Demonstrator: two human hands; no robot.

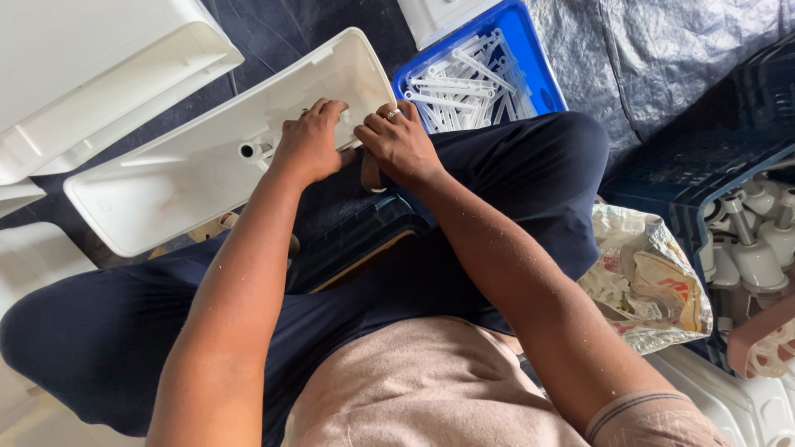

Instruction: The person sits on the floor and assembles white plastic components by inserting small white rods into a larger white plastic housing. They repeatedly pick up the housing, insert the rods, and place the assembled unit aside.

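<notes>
White plastic tank lies tilted across the lap, both hands at its near edge. Left hand fingers curled over the rim; right hand fingers bent, pressing a small fitting I can't make out. Looks mid-assembly, one side spout already in. Beyond the fingertips, blue crate holds white plastic arms; dark crate right of them holds valve parts.

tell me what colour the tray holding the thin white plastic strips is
Blue tray, seen best in the head view, just beyond the right hand.

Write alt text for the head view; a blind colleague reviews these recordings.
Both hands, left hand and right hand, press on the edge of a white plastic tank held across the seated person's lap. A blue crate of white rods lies beyond.
</notes>
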